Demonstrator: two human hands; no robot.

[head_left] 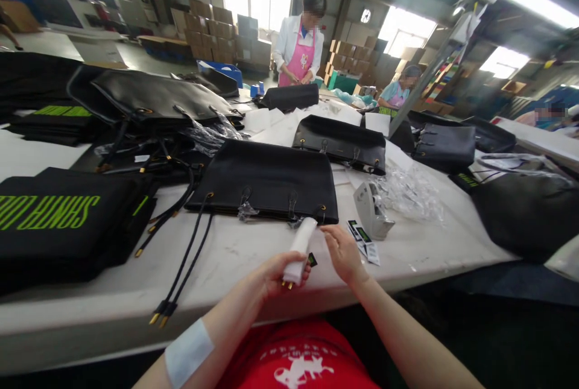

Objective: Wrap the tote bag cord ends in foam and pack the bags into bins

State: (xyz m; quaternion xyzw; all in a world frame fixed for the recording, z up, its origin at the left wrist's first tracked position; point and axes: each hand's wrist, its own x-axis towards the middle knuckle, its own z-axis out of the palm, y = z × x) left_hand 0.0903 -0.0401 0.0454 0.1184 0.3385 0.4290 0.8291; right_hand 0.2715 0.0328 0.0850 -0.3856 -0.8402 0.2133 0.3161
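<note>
My left hand (275, 274) is closed around a white-wrapped bag strap (302, 244) whose gold tips poke out below the fingers. A small black tag with green print (312, 260) sits at the wrap, beside my thumb. My right hand (342, 251) hovers just right of the strap, fingers loosely curled, holding nothing that I can see. Straight ahead lies a flat black leather bag (266, 179) on the white table (235, 256), and its loose black straps with gold tips (181, 274) trail toward the near edge.
Black dust bags with green lettering (58, 214) lie at left. More black bags (341, 142) and clear plastic wrap (407, 193) cover the table, with a grey tape dispenser (371, 211) and small tags (364, 241) to the right. A person in a pink apron (299, 45) works at the far end.
</note>
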